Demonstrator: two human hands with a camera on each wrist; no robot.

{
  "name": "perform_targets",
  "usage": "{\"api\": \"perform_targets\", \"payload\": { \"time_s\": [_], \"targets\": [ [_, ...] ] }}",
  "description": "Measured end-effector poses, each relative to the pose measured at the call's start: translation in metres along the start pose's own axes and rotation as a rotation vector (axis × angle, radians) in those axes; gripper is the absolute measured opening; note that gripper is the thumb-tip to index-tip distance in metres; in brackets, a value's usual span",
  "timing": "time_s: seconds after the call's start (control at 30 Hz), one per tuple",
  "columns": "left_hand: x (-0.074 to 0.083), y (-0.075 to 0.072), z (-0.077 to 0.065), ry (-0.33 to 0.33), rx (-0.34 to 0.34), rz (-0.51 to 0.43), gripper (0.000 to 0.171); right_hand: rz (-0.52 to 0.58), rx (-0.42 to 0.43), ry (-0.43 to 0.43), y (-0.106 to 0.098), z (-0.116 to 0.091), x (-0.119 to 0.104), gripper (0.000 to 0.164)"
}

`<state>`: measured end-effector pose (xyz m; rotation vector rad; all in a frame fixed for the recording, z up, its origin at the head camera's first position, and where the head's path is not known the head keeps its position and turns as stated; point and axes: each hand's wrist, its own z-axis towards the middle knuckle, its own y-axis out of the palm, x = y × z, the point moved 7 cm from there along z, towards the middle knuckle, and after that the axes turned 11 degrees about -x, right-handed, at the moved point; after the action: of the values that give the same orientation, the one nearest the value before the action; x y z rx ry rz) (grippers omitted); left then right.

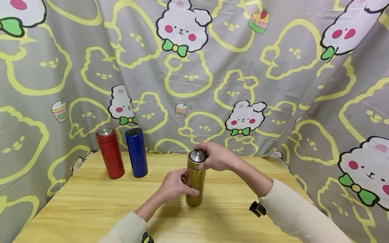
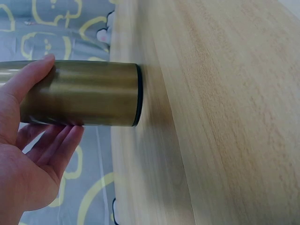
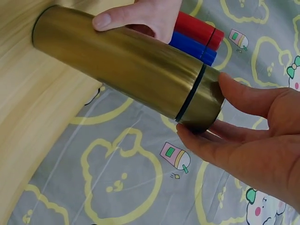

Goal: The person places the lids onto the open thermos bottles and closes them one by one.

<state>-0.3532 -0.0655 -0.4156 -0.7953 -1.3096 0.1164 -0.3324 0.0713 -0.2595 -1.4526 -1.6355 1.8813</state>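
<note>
A gold thermos flask point(image 1: 196, 184) stands upright on the wooden table, its silver-topped lid point(image 1: 197, 156) facing up. My left hand point(image 1: 177, 185) grips the body from the left, thumb across the front; in the left wrist view the fingers point(image 2: 63, 145) wrap behind it, above the dark base ring. At the top, my right hand point(image 1: 217, 157) holds the gold lid between thumb and fingers from the right. The right wrist view shows a dark seam line between lid point(image 3: 206, 105) and body, with the right fingertips around the lid.
A red flask point(image 1: 110, 155) and a blue flask point(image 1: 137, 155) stand upright at the back left of the wooden table point(image 1: 100, 206). A patterned grey curtain point(image 1: 194, 77) hangs behind the table and along its sides.
</note>
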Motion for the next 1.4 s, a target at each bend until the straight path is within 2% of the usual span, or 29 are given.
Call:
{"api": "perform_targets", "payload": {
  "time_s": [0.77, 1.4],
  "targets": [
    [0.0012, 0.0004, 0.0001, 0.008, 0.005, 0.014, 0.063, -0.047, 0.084, -0.023, 0.0007, -0.0016, 0.0004, 0.059],
    [0.001, 0.0004, -0.0005, -0.008, 0.013, 0.012, 0.065, 0.038, 0.177, 0.054, 0.0028, 0.0014, 0.007, 0.057]
  ]
}}
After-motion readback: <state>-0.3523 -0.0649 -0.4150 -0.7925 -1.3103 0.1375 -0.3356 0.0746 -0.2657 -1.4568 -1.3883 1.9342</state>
